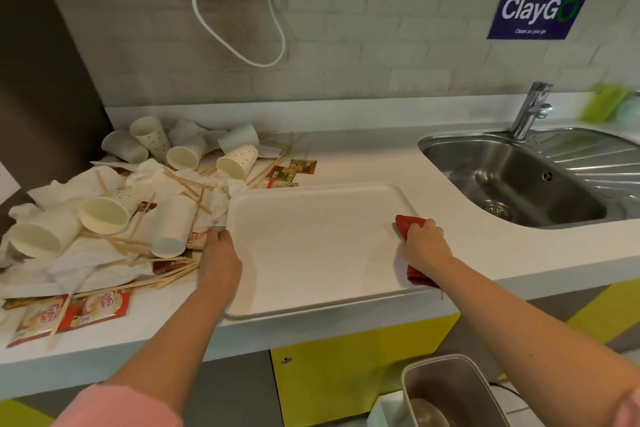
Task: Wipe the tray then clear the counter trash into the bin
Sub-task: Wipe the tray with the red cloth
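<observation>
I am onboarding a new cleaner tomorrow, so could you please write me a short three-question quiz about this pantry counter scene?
1. True or false: the right hand presses a red cloth on the tray.
2. Which side of the tray holds the pile of paper cups and stirrers: A) the sink side, B) the side away from the sink, C) on the tray?
3. Fill in: the left hand steadies the tray's ____ edge.

Key
1. True
2. B
3. Left; the bin stands on the floor below the counter.
</observation>
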Action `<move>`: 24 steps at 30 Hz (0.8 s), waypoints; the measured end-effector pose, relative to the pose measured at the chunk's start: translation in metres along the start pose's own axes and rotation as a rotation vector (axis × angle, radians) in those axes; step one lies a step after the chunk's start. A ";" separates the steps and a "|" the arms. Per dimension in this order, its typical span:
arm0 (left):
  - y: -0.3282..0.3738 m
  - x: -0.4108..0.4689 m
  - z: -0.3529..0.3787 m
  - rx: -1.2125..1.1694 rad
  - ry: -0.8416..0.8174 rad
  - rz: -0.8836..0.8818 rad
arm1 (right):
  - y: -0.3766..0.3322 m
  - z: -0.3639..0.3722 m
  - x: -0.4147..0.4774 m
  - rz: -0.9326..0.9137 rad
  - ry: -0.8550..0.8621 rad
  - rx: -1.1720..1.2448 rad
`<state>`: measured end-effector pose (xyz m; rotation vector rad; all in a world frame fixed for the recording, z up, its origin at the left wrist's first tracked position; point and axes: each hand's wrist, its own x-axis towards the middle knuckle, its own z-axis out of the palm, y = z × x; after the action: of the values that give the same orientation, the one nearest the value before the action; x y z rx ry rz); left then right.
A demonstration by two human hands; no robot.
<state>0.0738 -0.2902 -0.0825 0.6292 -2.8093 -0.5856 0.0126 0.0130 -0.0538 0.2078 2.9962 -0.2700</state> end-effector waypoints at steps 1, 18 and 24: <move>-0.003 0.002 0.002 -0.011 0.001 0.012 | -0.003 -0.001 0.006 -0.004 -0.002 0.008; -0.009 0.005 0.005 -0.086 0.101 0.080 | -0.076 -0.007 0.094 -0.292 -0.037 0.056; -0.009 0.007 0.006 -0.089 0.096 0.056 | -0.121 0.004 0.084 -0.427 -0.077 0.044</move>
<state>0.0694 -0.2988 -0.0915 0.5453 -2.6860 -0.6480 -0.0871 -0.0957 -0.0491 -0.4335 2.9284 -0.3736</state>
